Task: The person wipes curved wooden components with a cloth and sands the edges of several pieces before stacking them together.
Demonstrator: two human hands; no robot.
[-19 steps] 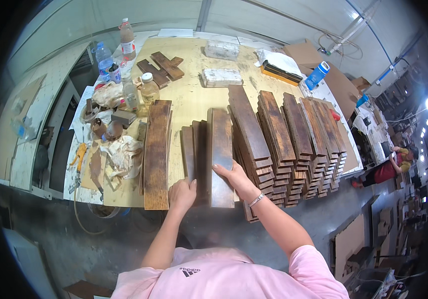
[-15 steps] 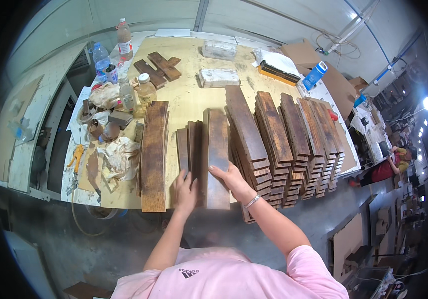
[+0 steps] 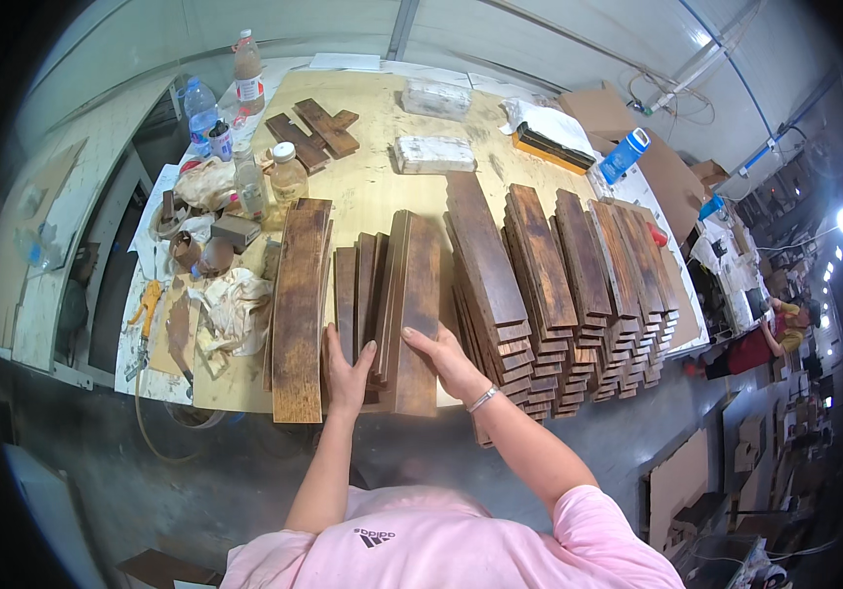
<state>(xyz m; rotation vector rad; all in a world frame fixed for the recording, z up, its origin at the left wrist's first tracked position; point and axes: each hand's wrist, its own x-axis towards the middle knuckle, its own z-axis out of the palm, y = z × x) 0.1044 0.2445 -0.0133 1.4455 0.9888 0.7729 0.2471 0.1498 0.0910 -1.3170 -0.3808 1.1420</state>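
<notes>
Several brown wooden planks (image 3: 416, 294) stand leaning side by side in front of me, their near ends toward my body. My right hand (image 3: 448, 365) grips the right-hand plank of this group. Its thumb lies on the broad face, and its other fingers are hidden behind the right edge. My left hand (image 3: 347, 378) is at the near ends of the narrower-looking planks (image 3: 346, 294) just left of it, thumb and forefinger spread apart. Farther left is another group, with a broad plank (image 3: 300, 314) facing up.
Stepped stacks of planks (image 3: 539, 255) fill the table's right side. Rags (image 3: 235, 304), bottles (image 3: 289, 172) and a yellow-handled tool (image 3: 149, 302) lie left. Short wood pieces (image 3: 313, 133) and two whitish blocks (image 3: 435, 154) sit farther back. A person (image 3: 770, 339) is at the far right.
The right-hand plank has shifted slightly left and stands closer against the others, with my right hand on it. My left hand has moved a little left, and its thumb and forefinger have spread.
</notes>
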